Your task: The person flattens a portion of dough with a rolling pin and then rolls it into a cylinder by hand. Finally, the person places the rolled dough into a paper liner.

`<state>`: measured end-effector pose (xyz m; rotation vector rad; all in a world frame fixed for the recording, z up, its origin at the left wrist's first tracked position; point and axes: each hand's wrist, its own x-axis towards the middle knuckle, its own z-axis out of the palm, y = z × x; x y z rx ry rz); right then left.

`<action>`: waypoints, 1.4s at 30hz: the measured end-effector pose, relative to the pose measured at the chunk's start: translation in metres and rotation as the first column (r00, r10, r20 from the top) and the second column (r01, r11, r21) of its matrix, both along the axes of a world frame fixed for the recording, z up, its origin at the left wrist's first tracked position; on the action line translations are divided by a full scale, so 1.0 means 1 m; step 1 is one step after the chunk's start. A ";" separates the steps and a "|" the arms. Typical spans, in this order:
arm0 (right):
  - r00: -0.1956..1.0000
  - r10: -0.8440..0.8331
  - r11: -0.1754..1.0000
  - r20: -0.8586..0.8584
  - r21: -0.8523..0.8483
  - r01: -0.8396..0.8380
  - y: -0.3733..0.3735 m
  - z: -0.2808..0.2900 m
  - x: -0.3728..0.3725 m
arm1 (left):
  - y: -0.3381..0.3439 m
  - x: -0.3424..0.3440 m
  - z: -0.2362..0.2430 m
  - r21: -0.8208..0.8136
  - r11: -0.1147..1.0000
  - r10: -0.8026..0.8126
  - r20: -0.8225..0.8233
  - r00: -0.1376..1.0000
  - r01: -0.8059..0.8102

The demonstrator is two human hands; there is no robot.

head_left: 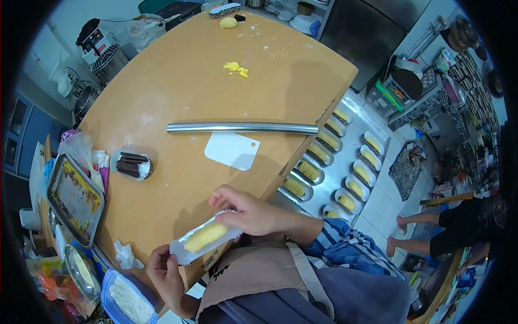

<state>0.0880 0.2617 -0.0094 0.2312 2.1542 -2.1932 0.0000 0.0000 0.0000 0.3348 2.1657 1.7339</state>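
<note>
Just past the table's near edge I hold a long white paper baking cup with a fluted rim, tilted up toward the right. In it lies a smooth pale-yellow dough roll. My left hand pinches the cup's lower left end. At its upper right end is my right hand, gripping the rim, its forefinger bent above it. Beyond my hands a white plastic dough scraper lies flat, along a steel rolling pin. To the left, a paper cup holds dark brown chocolate sticks.
A metal tray of filled paper cups stands right of the table. Yellow crumbs and a dough ball lie farther off. At left are a soiled baking pan and a blue tub of white powder. Another person is far right.
</note>
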 end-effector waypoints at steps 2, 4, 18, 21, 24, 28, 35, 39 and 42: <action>0.980 0.064 0.931 0.186 -0.364 0.008 0.009 0.012 0.014 | 0.009 0.003 0.004 0.010 0.998 -0.066 0.007 0.998 0.066; 0.974 0.063 0.916 0.217 -0.400 0.030 0.019 0.004 0.039 | 0.025 0.016 0.010 0.000 0.995 -0.103 0.041 0.994 0.103; 0.343 -0.938 0.315 0.041 -0.309 0.897 0.202 -0.011 0.212 | 0.051 0.016 -0.060 -0.188 0.960 0.110 -0.429 0.897 -0.208; 0.166 -0.985 0.151 0.054 -0.212 0.965 0.287 -0.057 0.247 | 0.024 0.025 -0.077 -0.382 0.878 -0.003 -0.607 0.795 -0.288; 0.053 -0.988 0.026 0.142 -0.184 0.982 0.364 -0.127 0.265 | 0.027 0.034 -0.075 -0.389 0.869 -0.056 -0.692 0.720 -0.306; -0.084 -0.953 -0.141 0.292 -0.180 0.973 0.447 -0.216 0.279 | 0.035 0.034 -0.073 -0.449 0.849 -0.198 -0.759 0.620 -0.279; -0.183 -0.924 -0.191 0.336 0.010 0.981 0.517 -0.246 0.228 | 0.043 0.037 -0.067 -0.526 0.771 -0.257 -0.772 0.581 -0.358; -0.119 -0.936 -0.088 0.330 0.108 0.990 0.536 -0.249 0.199 | 0.041 0.036 -0.070 -0.515 0.777 -0.250 -0.780 0.574 -0.362; -0.035 -0.948 0.029 0.316 0.196 0.980 0.542 -0.243 0.189 | 0.045 0.037 -0.064 -0.538 0.766 -0.282 -0.773 0.568 -0.351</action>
